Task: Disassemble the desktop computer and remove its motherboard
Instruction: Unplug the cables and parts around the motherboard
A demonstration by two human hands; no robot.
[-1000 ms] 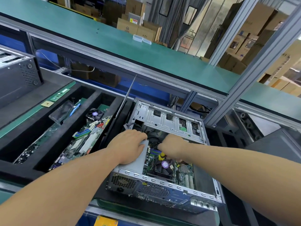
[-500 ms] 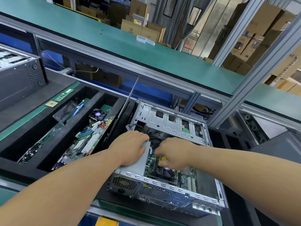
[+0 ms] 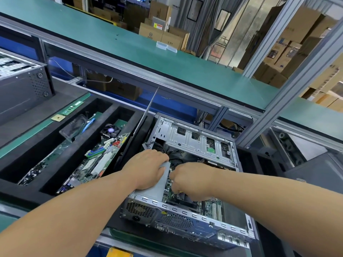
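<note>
An open desktop computer case lies on its side in front of me, rear panel toward me. Its green motherboard shows inside, with a dark cooler fan partly hidden under my right hand. My left hand rests palm down on the grey power supply at the case's left. My right hand reaches down onto the board beside the power supply, fingers curled; what they pinch is hidden. A silver drive cage spans the far end.
A black foam tray on the left holds a removed motherboard, a small fan and loose parts. Another grey case stands at far left. A green shelf on aluminium posts runs overhead behind the case.
My right hand has slid toward me and left, from near the drive cage down over the cooler fan beside the power supply. My left hand has stayed on the power supply.
</note>
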